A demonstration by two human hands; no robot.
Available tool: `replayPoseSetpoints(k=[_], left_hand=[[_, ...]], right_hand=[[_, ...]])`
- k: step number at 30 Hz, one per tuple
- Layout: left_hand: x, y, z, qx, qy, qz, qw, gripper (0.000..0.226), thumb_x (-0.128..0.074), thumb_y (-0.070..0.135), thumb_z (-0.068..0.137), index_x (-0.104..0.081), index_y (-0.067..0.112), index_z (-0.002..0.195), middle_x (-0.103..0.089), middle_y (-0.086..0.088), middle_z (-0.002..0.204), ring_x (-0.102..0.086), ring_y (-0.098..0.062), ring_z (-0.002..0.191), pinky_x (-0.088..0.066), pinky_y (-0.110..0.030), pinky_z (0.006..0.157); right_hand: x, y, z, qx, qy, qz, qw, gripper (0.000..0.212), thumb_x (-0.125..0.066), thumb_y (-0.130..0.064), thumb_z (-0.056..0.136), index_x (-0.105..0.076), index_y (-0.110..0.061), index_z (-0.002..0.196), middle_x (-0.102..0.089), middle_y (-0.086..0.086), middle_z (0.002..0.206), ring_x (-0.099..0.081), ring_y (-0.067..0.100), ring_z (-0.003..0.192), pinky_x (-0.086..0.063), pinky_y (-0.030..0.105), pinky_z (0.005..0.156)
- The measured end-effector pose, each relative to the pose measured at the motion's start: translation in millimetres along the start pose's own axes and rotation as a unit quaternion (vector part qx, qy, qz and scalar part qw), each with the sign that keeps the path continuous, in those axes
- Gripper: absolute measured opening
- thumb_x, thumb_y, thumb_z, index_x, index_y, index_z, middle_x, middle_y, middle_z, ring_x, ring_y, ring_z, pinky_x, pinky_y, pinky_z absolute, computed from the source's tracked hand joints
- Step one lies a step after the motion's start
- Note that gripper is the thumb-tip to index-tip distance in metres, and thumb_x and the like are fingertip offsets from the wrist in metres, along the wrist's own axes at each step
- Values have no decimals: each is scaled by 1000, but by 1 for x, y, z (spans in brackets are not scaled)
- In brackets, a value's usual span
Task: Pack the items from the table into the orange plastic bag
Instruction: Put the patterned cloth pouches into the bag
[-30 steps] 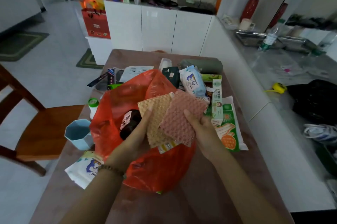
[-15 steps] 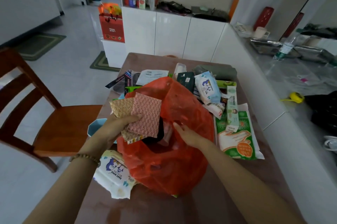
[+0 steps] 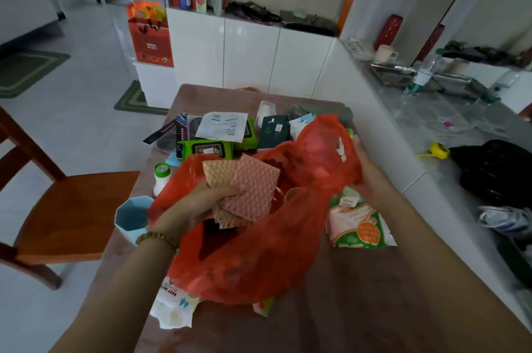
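Left hand (image 3: pixel 195 208) grips sponges (image 3: pixel 254 188) over the mid-table bag (image 3: pixel 259 263). Right hand (image 3: pixel 371 177) seems to pinch its 2 o'clock rim. Wipes (image 3: pixel 207 148) at 12 and gloves (image 3: pixel 357 226) at 3 are still unpacked.

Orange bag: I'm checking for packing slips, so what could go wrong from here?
The left hand holds the scrub pads over the orange bag, whose mouth only the right hand lifts; the slack near rim may catch them. Tugging the bag could also tip the white bottle beside it.
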State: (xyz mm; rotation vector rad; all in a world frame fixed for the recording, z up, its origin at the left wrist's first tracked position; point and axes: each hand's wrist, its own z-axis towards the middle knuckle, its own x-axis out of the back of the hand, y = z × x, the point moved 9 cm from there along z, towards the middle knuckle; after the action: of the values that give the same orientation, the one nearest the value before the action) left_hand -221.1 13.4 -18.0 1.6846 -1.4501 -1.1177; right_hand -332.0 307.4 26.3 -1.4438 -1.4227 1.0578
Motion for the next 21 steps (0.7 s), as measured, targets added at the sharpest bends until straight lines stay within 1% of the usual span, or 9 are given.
replayPoseSetpoints(k=[2,4,6,8,10,12,15,17,21], left_hand=[[-11,-8,9,20,17,18,1000,39,-75,22,76,-63,7,110,-72,-13,105,-69,-26,91,-57,-31,72],[-22,-15,20,21,23,35,999,45,-70,27,80,-58,4,118,-69,-12,110,-67,-22,93,-56,-28,70],[-37,-11,25,-9,38,78,996,28,-60,27,89,-57,8,111,-70,0,98,-64,-8,81,-50,-17,65],[-48,10,22,-77,93,145,982,13,-55,25,93,-55,14,99,-66,14,82,-58,3,74,-42,-11,62],[-62,36,24,-179,136,174,959,31,-55,28,92,-54,8,116,-60,5,103,-56,-7,95,-41,-8,70],[-73,67,16,-284,159,164,931,36,-53,32,92,-51,11,123,-57,8,106,-57,-8,99,-42,-2,69],[-115,107,23,-392,122,225,884,32,-47,38,94,-53,26,123,-54,15,109,-52,1,101,-42,-6,82],[-153,118,43,-386,60,301,870,36,-43,45,94,-54,31,125,-56,12,122,-49,-1,111,-40,-15,91],[-209,96,109,-233,-43,364,901,51,-35,54,93,-55,22,127,-57,2,129,-53,-12,112,-42,-31,98]], right_hand=[[16,10,-6,-27,22,-61,998,100,-68,-84,38,-66,-20,116,-73,2,109,-68,19,100,-52,45,93],[16,31,-19,-71,-11,-123,990,91,-67,-81,43,-65,-25,114,-74,0,105,-69,18,96,-56,40,85],[16,53,-29,-102,-29,-166,980,76,-67,-76,50,-66,-26,107,-75,0,100,-70,19,93,-58,37,78],[19,72,-36,-129,-28,-192,972,56,-68,-68,61,-66,-25,96,-74,2,98,-70,21,93,-58,41,81],[25,84,-37,-148,-52,-231,960,45,-67,-60,70,-67,-21,90,-73,7,103,-69,19,91,-59,38,79],[20,85,-41,-161,-117,-238,951,42,-65,-56,73,-67,-20,95,-71,7,109,-68,18,94,-57,35,81],[36,68,-35,-164,-193,-160,954,45,-60,-45,82,-65,-11,111,-68,8,112,-66,23,96,-57,33,82],[61,52,-17,-148,-184,-135,962,42,-53,-41,89,-63,-10,115,-65,8,119,-66,24,99,-55,33,85],[120,43,40,-115,-67,-75,988,23,-52,-34,93,-64,-16,101,-64,10,118,-63,25,102,-50,38,95]])
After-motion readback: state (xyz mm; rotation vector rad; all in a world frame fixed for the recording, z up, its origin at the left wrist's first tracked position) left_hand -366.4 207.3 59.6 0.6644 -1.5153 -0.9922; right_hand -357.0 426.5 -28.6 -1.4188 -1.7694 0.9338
